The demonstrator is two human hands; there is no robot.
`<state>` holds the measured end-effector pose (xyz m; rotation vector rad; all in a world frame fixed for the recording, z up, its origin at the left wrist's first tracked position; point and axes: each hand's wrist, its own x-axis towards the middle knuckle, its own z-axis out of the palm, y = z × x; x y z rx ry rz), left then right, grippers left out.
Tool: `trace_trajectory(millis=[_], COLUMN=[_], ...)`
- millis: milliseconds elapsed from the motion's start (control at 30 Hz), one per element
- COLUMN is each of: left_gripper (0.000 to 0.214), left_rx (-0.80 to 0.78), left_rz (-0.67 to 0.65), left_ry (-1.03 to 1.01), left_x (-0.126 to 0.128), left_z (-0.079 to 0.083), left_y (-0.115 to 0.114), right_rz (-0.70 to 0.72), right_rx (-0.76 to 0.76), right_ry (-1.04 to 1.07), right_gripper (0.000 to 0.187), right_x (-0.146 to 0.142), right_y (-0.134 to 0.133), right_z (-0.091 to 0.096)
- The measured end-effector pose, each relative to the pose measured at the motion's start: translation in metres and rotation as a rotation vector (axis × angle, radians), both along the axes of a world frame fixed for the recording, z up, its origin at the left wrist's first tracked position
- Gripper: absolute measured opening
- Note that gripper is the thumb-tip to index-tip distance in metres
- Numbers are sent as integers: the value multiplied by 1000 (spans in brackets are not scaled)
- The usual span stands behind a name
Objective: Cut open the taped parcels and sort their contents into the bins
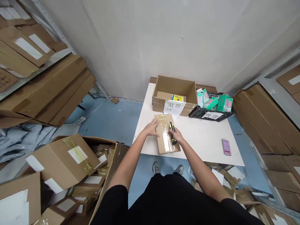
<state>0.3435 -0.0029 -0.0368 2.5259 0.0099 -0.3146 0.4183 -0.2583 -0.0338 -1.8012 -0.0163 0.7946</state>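
Note:
A taped cardboard box [162, 132] lies flat near the table's front edge, with clear tape shining along its top. My left hand [151, 128] rests at its left side, fingers and thumb spread against the edge. In my right hand [177, 136] is a black and yellow box cutter [172, 127], held over the right part of the box. Whether its blade touches the tape is too small to tell.
Behind stands an open carton [161, 104] with a paper sign; right of it, a black crate [199, 114] of green and pink boxes. A purple item [226, 147] lies on the white table [206, 140]. Parcels fill a large carton [120, 156] at left; shelves flank both sides.

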Motion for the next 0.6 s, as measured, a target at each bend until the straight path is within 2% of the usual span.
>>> trace_trajectory(millis=[67, 200, 367, 500, 600], left_gripper=[150, 151, 148, 144, 144], left_rx=[124, 250, 275, 252, 235], left_rz=[-131, -147, -14, 123, 148], left_ry=[97, 152, 153, 177, 204], left_x=[19, 36, 26, 20, 21], left_z=[15, 24, 21, 21, 23], left_y=[0, -19, -63, -97, -105], right_rz=[41, 131, 312, 526, 650], right_rx=[-59, -209, -464, -653, -725], right_ry=[-28, -146, -441, -601, -639], right_gripper=[11, 25, 41, 49, 52], right_x=[8, 31, 68, 84, 84], right_y=[-4, -15, 1, 31, 46], right_z=[6, 30, 59, 63, 62])
